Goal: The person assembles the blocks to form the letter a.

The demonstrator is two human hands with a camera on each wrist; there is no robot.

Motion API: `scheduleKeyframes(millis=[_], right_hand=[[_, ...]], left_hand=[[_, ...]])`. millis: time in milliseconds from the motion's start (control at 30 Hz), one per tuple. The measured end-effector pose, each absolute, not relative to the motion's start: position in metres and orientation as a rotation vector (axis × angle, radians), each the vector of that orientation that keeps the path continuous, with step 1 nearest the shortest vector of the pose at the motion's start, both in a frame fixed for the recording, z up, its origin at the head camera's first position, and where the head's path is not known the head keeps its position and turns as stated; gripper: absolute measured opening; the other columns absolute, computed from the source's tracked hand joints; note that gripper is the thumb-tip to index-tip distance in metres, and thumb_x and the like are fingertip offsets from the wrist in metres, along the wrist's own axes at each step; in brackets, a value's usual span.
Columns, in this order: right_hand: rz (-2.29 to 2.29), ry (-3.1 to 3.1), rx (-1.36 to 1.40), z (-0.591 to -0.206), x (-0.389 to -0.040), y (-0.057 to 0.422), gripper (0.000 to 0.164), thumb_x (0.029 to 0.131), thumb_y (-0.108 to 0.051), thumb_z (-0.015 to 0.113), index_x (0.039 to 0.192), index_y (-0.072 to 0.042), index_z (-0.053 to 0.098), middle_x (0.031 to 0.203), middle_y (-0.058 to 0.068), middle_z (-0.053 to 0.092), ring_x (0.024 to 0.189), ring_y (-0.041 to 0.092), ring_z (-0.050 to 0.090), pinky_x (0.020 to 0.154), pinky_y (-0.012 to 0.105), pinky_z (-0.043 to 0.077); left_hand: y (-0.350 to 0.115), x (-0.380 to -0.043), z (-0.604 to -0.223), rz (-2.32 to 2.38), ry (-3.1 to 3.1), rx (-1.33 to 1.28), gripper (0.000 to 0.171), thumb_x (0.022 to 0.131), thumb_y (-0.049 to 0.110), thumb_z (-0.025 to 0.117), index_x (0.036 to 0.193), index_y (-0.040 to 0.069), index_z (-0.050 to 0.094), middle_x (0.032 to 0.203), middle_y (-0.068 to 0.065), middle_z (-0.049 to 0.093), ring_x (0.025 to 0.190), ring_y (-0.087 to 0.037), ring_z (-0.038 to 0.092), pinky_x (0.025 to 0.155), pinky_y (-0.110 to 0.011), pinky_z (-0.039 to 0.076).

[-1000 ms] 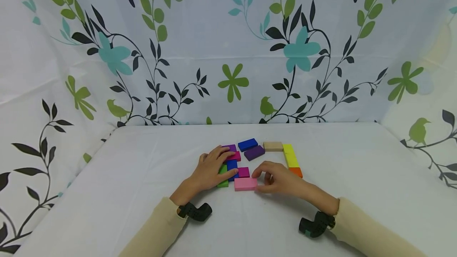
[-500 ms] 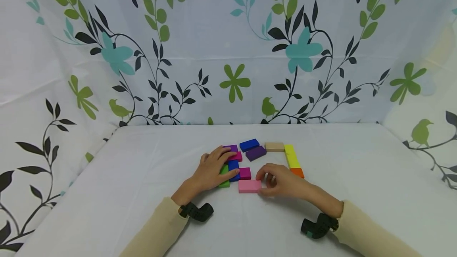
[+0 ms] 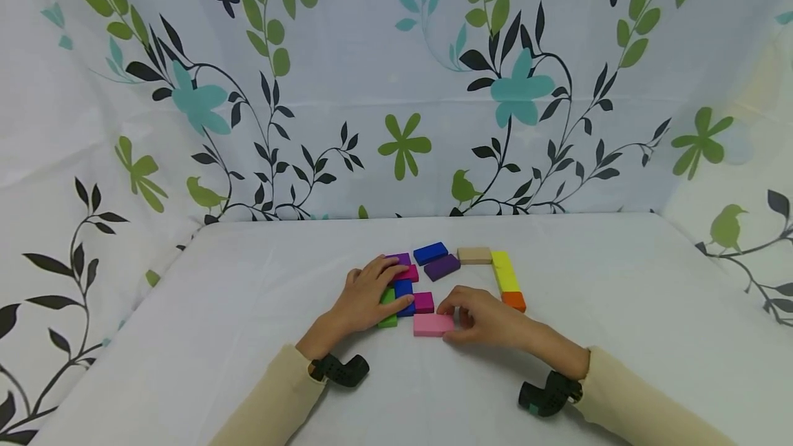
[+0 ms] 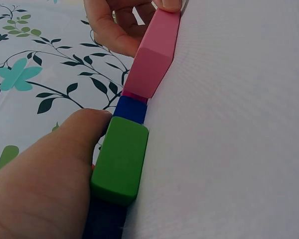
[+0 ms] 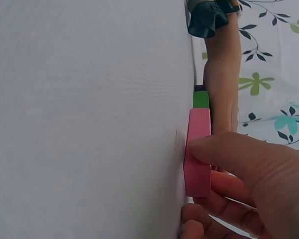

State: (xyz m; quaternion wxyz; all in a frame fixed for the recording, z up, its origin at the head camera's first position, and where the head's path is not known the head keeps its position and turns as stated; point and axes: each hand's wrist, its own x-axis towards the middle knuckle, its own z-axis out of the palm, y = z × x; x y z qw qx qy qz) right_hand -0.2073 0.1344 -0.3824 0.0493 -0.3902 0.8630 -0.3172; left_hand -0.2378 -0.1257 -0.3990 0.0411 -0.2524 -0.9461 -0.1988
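Note:
A pink wooden block (image 3: 429, 325) lies flat on the white table, its right end pinched between the thumb and fingers of my right hand (image 3: 489, 319). In the right wrist view the thumb presses its near face. My left hand (image 3: 362, 303) rests over a cluster at the left: a green block (image 3: 389, 321), a blue block (image 3: 404, 288), a crimson block (image 3: 409, 272) and a purple block (image 3: 403, 258). Its thumb touches the blue block and its fingers, fairly straight, partly cover the others. A small magenta block (image 3: 424, 302) sits between the blue and pink ones.
Behind lie another blue block (image 3: 430, 253) and a dark purple block (image 3: 442, 267), both slanted. A beige block (image 3: 474, 255), a yellow block (image 3: 504, 271) and an orange block (image 3: 513, 301) form a corner at right. A patterned curtain (image 3: 347, 88) hangs behind the table.
The pink block has slid slightly right and toward me, with my right hand at its end. Over the last half second the right fingers have shifted left along it. The left hand stays in place.

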Motion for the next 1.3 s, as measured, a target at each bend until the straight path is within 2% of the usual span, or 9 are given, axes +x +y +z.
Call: scheduleKeyframes(millis=[467,667,1300], right_hand=[[-1.004,2.621,-1.106,-0.379,-0.204,0.144,0.028,0.083,-0.016,0.076,0.108,-0.011,0.064,0.095,-0.004,0.056,0.077,0.013,0.055,0.067,0.021,0.05],[-1.001,2.651,-1.049,-0.378,-0.203,0.152,0.03,0.083,-0.02,0.077,0.108,-0.011,0.065,0.094,-0.004,0.056,0.074,0.012,0.054,0.064,0.02,0.048],[-1.046,2.725,-1.056,-0.377,-0.204,0.175,0.028,0.082,-0.017,0.077,0.107,-0.009,0.065,0.092,-0.003,0.058,0.065,0.006,0.049,0.058,0.02,0.044]], left_hand=[[-0.128,-0.237,-0.403,-0.626,-2.89,-0.755,0.062,0.091,0.051,0.059,0.144,0.02,0.048,0.153,-0.008,0.037,0.146,-0.031,0.022,0.109,-0.062,0.023],[-0.128,-0.238,-0.401,-0.625,-2.888,-0.761,0.063,0.091,0.051,0.059,0.144,0.02,0.048,0.153,-0.008,0.037,0.146,-0.031,0.022,0.109,-0.062,0.023],[-0.126,-0.237,-0.4,-0.634,-2.892,-0.787,0.062,0.091,0.05,0.059,0.144,0.019,0.048,0.153,-0.008,0.037,0.146,-0.032,0.022,0.109,-0.062,0.023]])
